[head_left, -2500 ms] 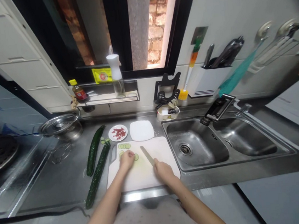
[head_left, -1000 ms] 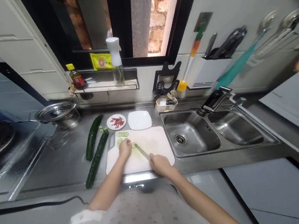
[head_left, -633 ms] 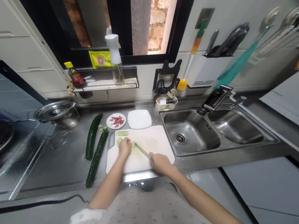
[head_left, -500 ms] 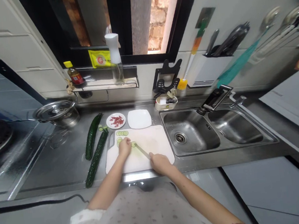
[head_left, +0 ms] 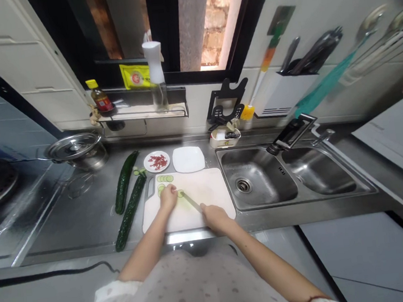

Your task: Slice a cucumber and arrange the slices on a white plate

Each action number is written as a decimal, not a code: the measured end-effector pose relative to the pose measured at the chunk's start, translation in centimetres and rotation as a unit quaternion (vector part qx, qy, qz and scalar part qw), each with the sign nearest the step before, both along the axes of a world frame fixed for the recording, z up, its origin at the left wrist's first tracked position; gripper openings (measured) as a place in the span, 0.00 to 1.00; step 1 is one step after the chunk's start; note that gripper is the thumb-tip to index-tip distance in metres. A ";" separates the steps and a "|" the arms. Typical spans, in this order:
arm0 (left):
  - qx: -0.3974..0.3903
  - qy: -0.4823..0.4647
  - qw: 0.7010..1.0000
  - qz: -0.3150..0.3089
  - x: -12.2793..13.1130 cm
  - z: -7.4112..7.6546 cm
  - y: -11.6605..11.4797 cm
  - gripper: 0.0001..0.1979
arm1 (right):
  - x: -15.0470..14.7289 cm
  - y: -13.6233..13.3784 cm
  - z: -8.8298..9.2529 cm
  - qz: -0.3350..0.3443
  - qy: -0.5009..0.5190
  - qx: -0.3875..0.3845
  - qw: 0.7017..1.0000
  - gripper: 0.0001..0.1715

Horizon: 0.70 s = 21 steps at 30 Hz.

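My right hand [head_left: 214,217] is closed around the handle of a knife [head_left: 192,203]. The blade points up and left across the white cutting board [head_left: 205,182], with its tip at a round cucumber slice [head_left: 180,193]. Just left of that slice, my left hand [head_left: 168,197] has its fingers pinched together; what lies between the fingertips is too small to make out. Behind it, more cucumber slices [head_left: 164,178] form a row near the board's upper left corner, and a few others [head_left: 160,188] lie beside the left hand, partly covered by it.
Two whole cucumbers [head_left: 130,211] and some cut ends [head_left: 137,171] lie left of the board. Behind it stand a plate of chopped red pieces [head_left: 157,161] and a white square plate [head_left: 188,159]. A double sink [head_left: 264,202] is at right, a lidded pot [head_left: 79,152] at left.
The view has shifted very slightly. Both hands, the knife and the cucumber slices keep practically the same places on the board.
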<state>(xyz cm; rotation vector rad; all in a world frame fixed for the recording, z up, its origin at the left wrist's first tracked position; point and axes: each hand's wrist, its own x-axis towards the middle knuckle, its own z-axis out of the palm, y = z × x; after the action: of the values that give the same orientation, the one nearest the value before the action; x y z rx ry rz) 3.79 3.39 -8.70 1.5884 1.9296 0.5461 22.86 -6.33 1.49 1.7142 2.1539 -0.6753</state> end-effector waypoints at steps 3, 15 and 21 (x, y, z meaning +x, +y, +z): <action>0.001 0.003 1.000 -0.002 0.0 -0.1 0.0 0.11 | -0.2 0.2 -0.1 -0.003 0.005 -0.003 1.000 0.18; -0.004 0.015 1.000 0.007 0.1 -0.1 0.2 0.11 | -1.0 1.2 -0.1 0.001 0.004 -0.007 1.000 0.20; -0.002 0.011 1.000 0.003 0.1 0.2 0.1 0.13 | -0.8 0.7 0.1 -0.003 -0.001 -0.009 1.000 0.20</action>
<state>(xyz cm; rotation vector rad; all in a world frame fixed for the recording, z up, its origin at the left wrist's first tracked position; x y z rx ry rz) 3.87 3.47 -8.54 1.5921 1.9514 0.5289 22.08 -5.60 1.56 1.7117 2.1363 -0.6933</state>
